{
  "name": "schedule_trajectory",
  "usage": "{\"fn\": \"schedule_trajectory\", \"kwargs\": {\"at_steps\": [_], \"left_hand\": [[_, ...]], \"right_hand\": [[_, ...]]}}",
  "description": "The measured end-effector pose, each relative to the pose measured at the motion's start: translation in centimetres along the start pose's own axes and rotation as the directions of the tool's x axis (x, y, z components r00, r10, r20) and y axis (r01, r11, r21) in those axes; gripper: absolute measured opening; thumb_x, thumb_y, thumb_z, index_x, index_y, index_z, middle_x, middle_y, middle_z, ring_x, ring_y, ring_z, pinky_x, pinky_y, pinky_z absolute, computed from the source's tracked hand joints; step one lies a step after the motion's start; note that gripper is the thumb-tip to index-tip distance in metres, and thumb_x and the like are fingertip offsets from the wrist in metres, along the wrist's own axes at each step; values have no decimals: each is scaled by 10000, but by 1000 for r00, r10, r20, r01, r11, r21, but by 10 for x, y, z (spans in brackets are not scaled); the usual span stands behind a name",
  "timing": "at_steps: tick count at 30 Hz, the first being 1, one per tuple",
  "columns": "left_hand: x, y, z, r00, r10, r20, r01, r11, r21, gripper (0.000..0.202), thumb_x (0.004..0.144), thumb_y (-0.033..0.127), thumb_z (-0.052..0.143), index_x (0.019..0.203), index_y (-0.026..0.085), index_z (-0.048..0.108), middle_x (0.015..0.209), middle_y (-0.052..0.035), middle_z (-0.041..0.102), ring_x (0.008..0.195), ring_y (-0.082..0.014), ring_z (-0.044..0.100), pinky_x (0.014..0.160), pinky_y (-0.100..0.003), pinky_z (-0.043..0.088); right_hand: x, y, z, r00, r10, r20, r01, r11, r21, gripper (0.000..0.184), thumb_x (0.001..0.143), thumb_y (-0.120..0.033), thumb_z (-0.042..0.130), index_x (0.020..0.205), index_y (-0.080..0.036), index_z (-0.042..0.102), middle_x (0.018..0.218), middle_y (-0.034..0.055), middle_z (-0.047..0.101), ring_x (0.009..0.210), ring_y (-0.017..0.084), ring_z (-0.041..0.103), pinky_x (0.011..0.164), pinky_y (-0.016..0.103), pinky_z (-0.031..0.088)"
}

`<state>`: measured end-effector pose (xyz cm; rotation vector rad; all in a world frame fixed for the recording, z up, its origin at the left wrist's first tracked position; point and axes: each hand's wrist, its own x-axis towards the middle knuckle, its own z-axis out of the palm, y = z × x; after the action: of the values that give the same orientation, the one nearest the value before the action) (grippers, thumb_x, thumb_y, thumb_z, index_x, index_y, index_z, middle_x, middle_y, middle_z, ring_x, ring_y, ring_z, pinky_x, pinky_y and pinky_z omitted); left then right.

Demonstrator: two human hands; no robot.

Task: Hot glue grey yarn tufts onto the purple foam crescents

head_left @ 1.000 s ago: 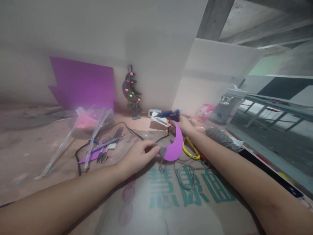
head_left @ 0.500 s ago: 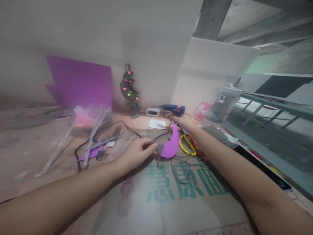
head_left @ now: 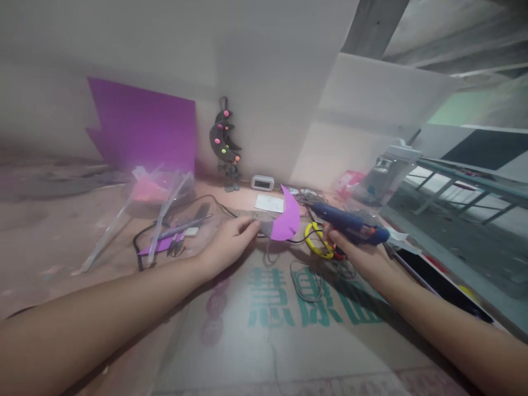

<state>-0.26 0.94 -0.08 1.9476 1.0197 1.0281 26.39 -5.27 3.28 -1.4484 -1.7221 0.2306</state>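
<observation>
Between the thumb and fingers of my left hand (head_left: 235, 240) is the grey end of a purple paper crescent (head_left: 287, 218), its purple part pointing up and right. My right hand (head_left: 353, 254) grips a blue glue gun (head_left: 350, 223), its nozzle aimed left toward the crescent, apart from it. Below the gun lie yellow-handled scissors (head_left: 312, 245), with red handles partly hidden by my right hand. Loops of grey cord (head_left: 307, 286) rest on the board with green characters under my hands. A black cable runs behind the crescent.
A dark crescent ornament with coloured pompoms (head_left: 225, 137) stands against the wall, near a small white digital clock (head_left: 263, 182) and a white card (head_left: 269, 203). Purple sheets (head_left: 148, 126), glue sticks (head_left: 103, 236) and a pen (head_left: 181, 228) are left. A clear container (head_left: 388, 176) and a phone (head_left: 441, 280) are right.
My right hand has picked up the glue gun from the back of the table and brought it nearer, to the right. The crescent has tilted slightly leftward in my left hand.
</observation>
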Motion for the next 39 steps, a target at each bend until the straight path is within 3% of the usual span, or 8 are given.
{"fn": "schedule_trajectory", "kwargs": {"at_steps": [3,10,18,24,31,39], "left_hand": [[-1,2,-1,1000,8,31,-9,999,37,345,911,364,402,637,170,482,598,32,481,601,-121,457,568,-230,323],[-2,8,-4,999,5,40,-8,997,76,345,916,349,399,628,171,466,597,37,460,594,-115,446,570,-231,314],[-1,4,-2,999,36,26,-37,998,49,342,926,361,375,653,176,469,613,29,466,595,-123,444,567,-233,320],[-1,3,-2,999,47,20,-48,998,31,335,926,352,381,652,173,455,614,33,444,590,-115,430,564,-229,317],[-4,6,-2,1000,29,13,-29,998,50,323,916,362,385,661,176,455,615,30,436,588,-122,423,557,-233,306],[-4,6,-2,999,29,17,-29,998,53,324,914,363,393,662,172,462,619,32,436,596,-116,430,560,-229,309]], "right_hand": [[-11,1,9,991,-23,135,23,1000,4,277,850,-490,521,832,-237,632,876,50,681,860,238,644,843,398,506],[-15,-16,20,947,-91,309,67,994,87,154,817,-372,590,830,-219,593,812,36,672,785,223,656,726,362,544],[-16,-8,21,954,-125,272,123,992,23,215,820,-410,576,765,-212,514,680,-5,564,631,169,566,574,299,499],[-17,-4,24,962,-125,243,130,991,-7,231,801,-421,594,740,-218,502,686,-3,573,651,180,572,584,307,505],[-15,-12,24,952,-73,299,75,997,6,165,793,-375,590,777,-225,524,687,-2,578,650,182,576,581,304,507],[-15,-11,27,947,-63,314,60,998,17,217,790,-410,593,726,-217,518,687,13,585,621,186,570,574,326,496]]}}
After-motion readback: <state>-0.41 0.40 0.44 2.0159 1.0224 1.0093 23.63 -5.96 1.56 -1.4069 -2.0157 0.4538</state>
